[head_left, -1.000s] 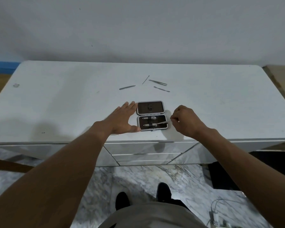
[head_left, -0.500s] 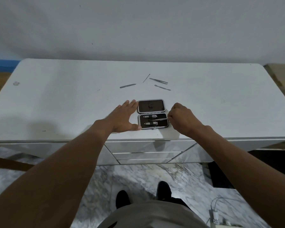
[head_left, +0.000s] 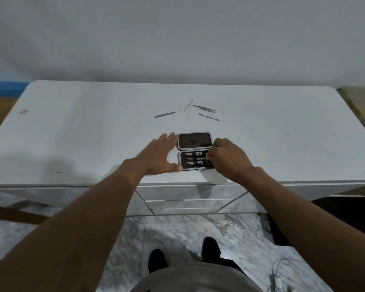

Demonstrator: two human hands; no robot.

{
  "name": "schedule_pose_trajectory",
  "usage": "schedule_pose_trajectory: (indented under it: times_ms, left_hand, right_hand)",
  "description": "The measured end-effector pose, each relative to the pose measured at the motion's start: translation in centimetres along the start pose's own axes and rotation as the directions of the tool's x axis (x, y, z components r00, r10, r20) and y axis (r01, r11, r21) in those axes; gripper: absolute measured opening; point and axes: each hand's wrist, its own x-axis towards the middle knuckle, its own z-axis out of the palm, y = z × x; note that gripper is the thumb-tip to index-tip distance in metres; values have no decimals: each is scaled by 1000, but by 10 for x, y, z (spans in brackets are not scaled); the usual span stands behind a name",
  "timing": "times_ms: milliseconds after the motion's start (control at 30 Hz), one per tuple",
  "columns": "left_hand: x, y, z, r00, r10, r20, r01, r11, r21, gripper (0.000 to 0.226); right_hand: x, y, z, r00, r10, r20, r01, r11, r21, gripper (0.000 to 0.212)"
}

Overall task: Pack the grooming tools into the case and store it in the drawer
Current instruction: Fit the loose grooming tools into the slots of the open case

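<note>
A small grooming case (head_left: 194, 140) lies open near the front edge of the white dresser top (head_left: 72, 131), its dark lid half farther from me. The near half holds two nail clippers and a thin metal tool (head_left: 195, 159) between them. My left hand (head_left: 159, 153) lies flat against the case's left side, fingers spread. My right hand (head_left: 226, 159) is at the case's right edge, fingertips pinched on the end of the thin tool. Further back lie a nail file (head_left: 164, 114), a thin pick (head_left: 188, 105), tweezers (head_left: 204, 108) and a cuticle pusher (head_left: 209, 117).
Closed mirrored drawers (head_left: 188, 202) sit below the dresser's front edge, just under the case. A plain wall rises behind the dresser. Marble floor, my dark shoes (head_left: 156, 260) and a white cable (head_left: 276, 275) are below.
My right hand has moved left over the case's right edge, and the thin tool it held above the near half now lies between the two clippers. The left hand stayed put.
</note>
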Motion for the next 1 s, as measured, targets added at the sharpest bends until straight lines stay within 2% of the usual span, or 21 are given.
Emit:
schedule_pose_trajectory:
  times_ms: [667, 800, 867, 933, 1000]
  left_hand:
    - [1, -3, 2, 1000, 6, -15, -6, 1000, -4, 104]
    - [1, -3, 2, 1000, 9, -15, -9, 1000, 7, 104]
    - [1, -2, 0, 1000, 9, -9, -9, 1000, 4, 105]
    - [1, -1, -1, 1000, 11, -6, -11, 1000, -5, 105]
    - [1, 0, -2, 1000, 8, -10, -8, 1000, -17, 105]
  right_hand:
    - [5, 4, 16, 999, -22, -37, 23, 999, 39, 22]
    - [6, 4, 10, 998, -54, 16, 53, 998, 24, 25]
    - [8, 5, -1, 996, -60, 58, 56, 996, 68, 27]
    - [17, 12, -11, 999, -21, 33, 17, 992, 128, 25]
    - [34, 22, -17, 997, 78, -19, -74, 984, 160, 25]
